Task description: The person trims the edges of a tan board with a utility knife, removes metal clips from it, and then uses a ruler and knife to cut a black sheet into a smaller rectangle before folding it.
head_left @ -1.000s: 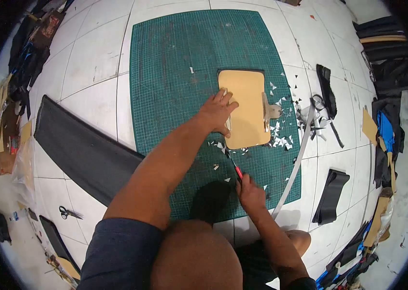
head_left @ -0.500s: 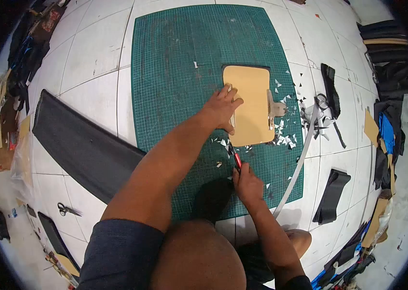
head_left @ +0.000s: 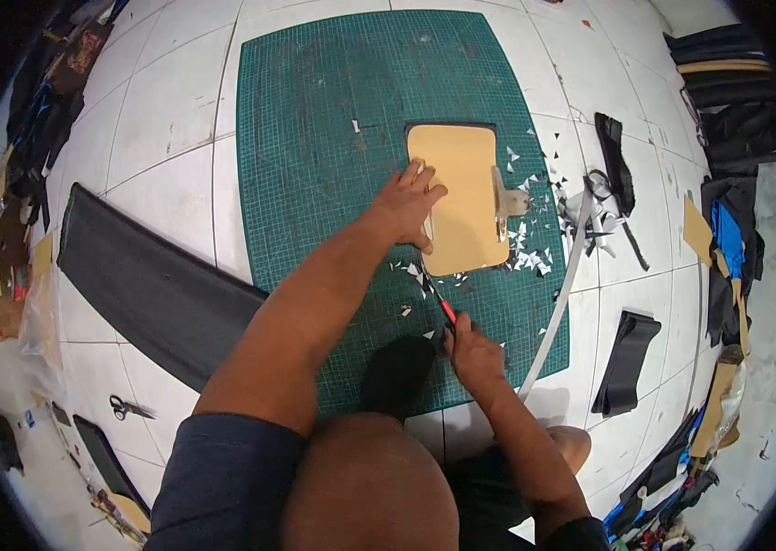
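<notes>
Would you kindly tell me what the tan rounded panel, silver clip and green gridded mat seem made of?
Tan rounded panel: perhaps card or board, flat and matte. Silver clip: likely metal, given its shine. Green gridded mat: probably plastic or rubber, dull, with fine pale lines.

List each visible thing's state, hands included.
Left hand: spread over tan board's left edge
Right hand: closed around red-handled tool
Red-handled tool: tip near tan board's lower-left corner
Tan board: flat, clip at right edge
Green mat: flat, littered with scraps
Scissors at left: on tiles, blades unclear
</notes>
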Motion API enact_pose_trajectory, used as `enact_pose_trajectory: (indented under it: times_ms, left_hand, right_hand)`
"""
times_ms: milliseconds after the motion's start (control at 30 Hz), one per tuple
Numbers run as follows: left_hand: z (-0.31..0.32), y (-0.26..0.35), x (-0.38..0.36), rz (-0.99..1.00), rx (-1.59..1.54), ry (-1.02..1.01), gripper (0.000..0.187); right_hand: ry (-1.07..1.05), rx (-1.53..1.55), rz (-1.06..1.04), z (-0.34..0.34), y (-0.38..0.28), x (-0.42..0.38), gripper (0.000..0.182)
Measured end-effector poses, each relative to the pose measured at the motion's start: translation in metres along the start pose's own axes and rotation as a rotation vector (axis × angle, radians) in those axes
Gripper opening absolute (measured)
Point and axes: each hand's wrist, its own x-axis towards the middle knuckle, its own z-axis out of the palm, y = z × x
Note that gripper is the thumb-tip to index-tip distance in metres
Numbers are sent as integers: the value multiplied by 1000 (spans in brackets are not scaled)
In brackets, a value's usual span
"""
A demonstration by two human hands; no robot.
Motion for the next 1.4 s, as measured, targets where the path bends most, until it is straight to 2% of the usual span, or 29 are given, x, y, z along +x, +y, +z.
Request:
enact_pose_trajectory:
  times_ms: [133,233,333,400,467,567,633,700,800,833,900,967,1033,1100,1200,1233,1300,1367,1400]
  left_hand:
    - [-4,-3,1,2,-26,10,110]
    - [3,-2,-7,52,38,150,100]
    - [22,12,-46,131,-52,444,88]
    - [56,36,-82,-21,-207,475,75]
    - [95,57,-107,5,-218,403,66]
    - [112,109,-120,-57,-288,316,58]
    - [124,145,-117,84,-347,173,58]
    - [115,166,-98,326,-658,-24,51]
    - [122,192,-85,536,-879,246,36]
    - [114,191,-82,499,-864,230,32]
    - [86,171,-74,434,-826,201,24]
    - [74,143,-75,243,-714,588,17]
    - [55,102,-72,50,-617,772,19]
    - [56,69,-76,-313,-446,676,33]
    - [82,54,-92,-319,-99,643,54]
    - [87,64,-97,-346,-73,491,69]
    - [95,92,-104,-292,-6,418,71]
    - [97,126,-111,-190,-152,293,65]
    - [100,141,-117,-53,-178,218,60]
  right_hand:
    - [71,19,21,1,24,-19,31]
    - [168,156,80,-21,41,-45,33]
    - [207,339,250,-30,52,-72,33]
    - [328,463,300,-12,62,-84,30]
    - [419,561,297,11,76,-84,29]
    - [530,686,317,20,77,-82,26]
    - [597,713,311,20,83,-81,23]
    - [662,743,297,23,93,-73,21]
    - [627,1184,468,3,89,-73,28]
    - [629,1255,536,-7,85,-70,29]
    - [725,1342,503,-37,69,-72,32]
    - [806,1382,452,-44,65,-76,37]
    - [710,1489,461,-31,59,-60,37]
    - [605,1580,490,-8,43,-46,36]
    - [499,1578,420,21,32,-26,34]
    - [471,1562,384,26,25,-23,34]
    - [464,1546,360,27,19,-23,32]
    - [494,1533,375,29,21,-27,30]
    - [527,1532,394,32,28,-27,29]
